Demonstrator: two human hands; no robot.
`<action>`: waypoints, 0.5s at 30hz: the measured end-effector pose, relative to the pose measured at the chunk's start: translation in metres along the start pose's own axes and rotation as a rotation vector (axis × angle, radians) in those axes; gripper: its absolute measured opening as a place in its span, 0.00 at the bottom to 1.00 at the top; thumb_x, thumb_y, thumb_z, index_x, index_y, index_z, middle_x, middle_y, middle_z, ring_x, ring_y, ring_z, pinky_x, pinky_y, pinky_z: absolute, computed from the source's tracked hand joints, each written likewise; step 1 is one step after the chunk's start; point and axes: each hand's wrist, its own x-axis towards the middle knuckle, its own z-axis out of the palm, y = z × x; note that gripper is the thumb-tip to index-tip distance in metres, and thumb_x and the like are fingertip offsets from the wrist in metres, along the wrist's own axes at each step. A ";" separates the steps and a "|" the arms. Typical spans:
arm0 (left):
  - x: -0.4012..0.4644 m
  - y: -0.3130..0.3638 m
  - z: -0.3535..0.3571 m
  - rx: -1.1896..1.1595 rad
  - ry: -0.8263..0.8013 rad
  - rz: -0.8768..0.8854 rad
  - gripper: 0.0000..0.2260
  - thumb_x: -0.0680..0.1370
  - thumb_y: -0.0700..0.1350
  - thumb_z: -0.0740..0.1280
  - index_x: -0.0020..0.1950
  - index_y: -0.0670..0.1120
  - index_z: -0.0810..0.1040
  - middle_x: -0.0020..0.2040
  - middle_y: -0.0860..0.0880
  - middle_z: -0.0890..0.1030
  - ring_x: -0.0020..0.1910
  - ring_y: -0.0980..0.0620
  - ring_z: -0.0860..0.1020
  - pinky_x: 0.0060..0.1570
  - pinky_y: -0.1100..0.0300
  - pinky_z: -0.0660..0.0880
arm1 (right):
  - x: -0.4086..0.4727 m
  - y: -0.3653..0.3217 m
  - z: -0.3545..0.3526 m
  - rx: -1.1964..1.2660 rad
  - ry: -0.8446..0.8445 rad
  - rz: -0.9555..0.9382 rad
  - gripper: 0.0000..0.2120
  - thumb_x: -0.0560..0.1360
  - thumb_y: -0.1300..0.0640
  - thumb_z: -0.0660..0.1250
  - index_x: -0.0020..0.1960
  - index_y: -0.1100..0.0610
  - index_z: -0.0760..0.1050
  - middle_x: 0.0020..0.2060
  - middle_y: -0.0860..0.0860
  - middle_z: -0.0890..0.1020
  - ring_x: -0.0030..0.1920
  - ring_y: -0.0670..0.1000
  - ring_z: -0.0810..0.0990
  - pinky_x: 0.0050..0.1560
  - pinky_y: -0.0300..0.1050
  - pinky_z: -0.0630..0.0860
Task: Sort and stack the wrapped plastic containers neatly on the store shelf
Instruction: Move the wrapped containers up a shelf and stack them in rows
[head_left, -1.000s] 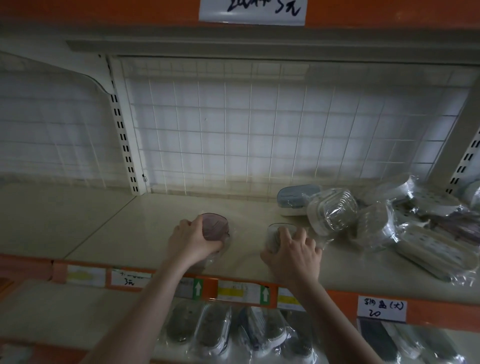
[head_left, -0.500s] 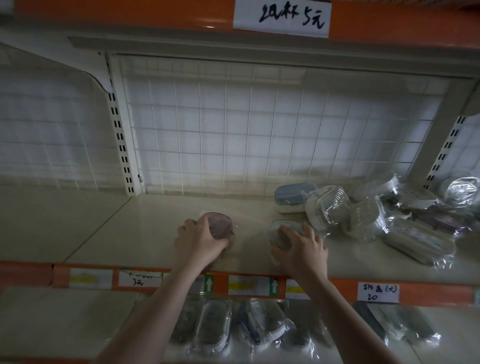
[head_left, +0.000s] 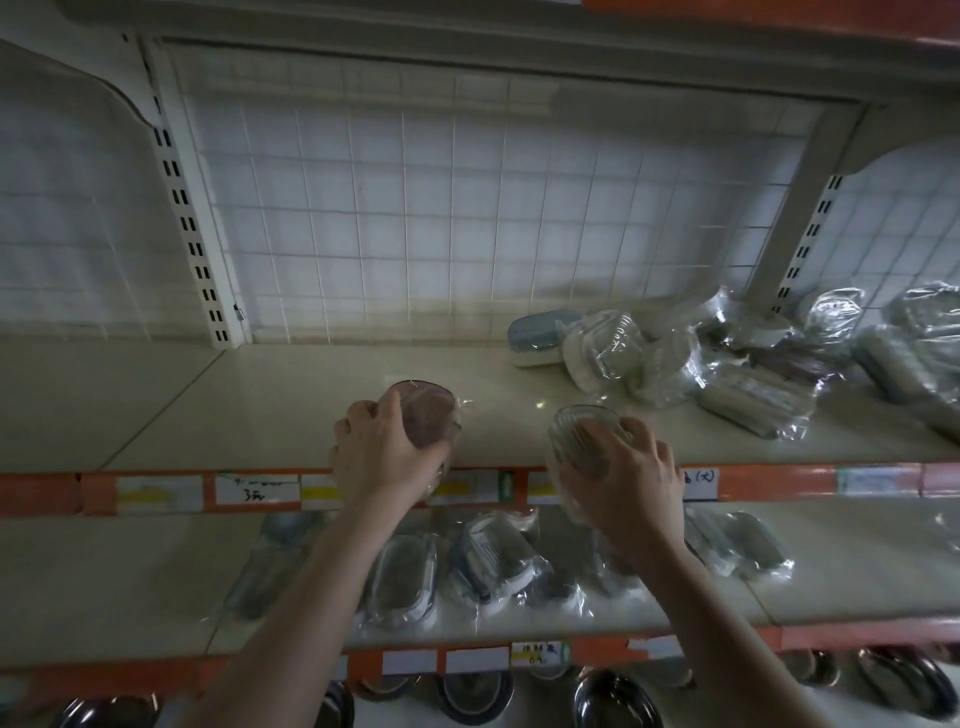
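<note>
Cream store shelf (head_left: 291, 400) with a white grid back panel (head_left: 467, 218) is being viewed at mid frame. At lower centre, a pinkish wrapped container (head_left: 428, 415) is being gripped by the left hand (head_left: 382, 457), fingers curled round it, at the shelf's front edge. Right of it, a clear wrapped container (head_left: 582, 441) is being held by the right hand (head_left: 631, 480), fingers curled over it (slightly spread). Wrapped containers (head_left: 727, 364) are being left piled at right.
</note>
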 end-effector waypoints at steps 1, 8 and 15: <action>-0.009 0.002 0.000 0.004 0.010 0.002 0.32 0.68 0.65 0.68 0.67 0.50 0.70 0.61 0.43 0.71 0.60 0.40 0.68 0.57 0.49 0.71 | -0.006 0.005 -0.003 0.007 0.011 -0.004 0.21 0.69 0.41 0.69 0.60 0.45 0.75 0.64 0.53 0.71 0.58 0.59 0.71 0.57 0.54 0.69; -0.089 0.005 0.005 -0.048 0.107 -0.055 0.33 0.68 0.65 0.67 0.68 0.49 0.69 0.61 0.42 0.71 0.60 0.41 0.68 0.57 0.47 0.71 | -0.052 0.043 -0.018 0.034 0.037 -0.143 0.25 0.66 0.34 0.59 0.58 0.44 0.74 0.61 0.53 0.73 0.55 0.60 0.73 0.52 0.56 0.72; -0.179 -0.029 0.003 0.059 0.155 -0.269 0.35 0.69 0.66 0.67 0.70 0.50 0.67 0.64 0.41 0.70 0.61 0.38 0.69 0.58 0.44 0.72 | -0.113 0.062 -0.004 0.148 -0.071 -0.182 0.22 0.63 0.48 0.76 0.55 0.48 0.77 0.60 0.55 0.74 0.53 0.64 0.74 0.50 0.59 0.72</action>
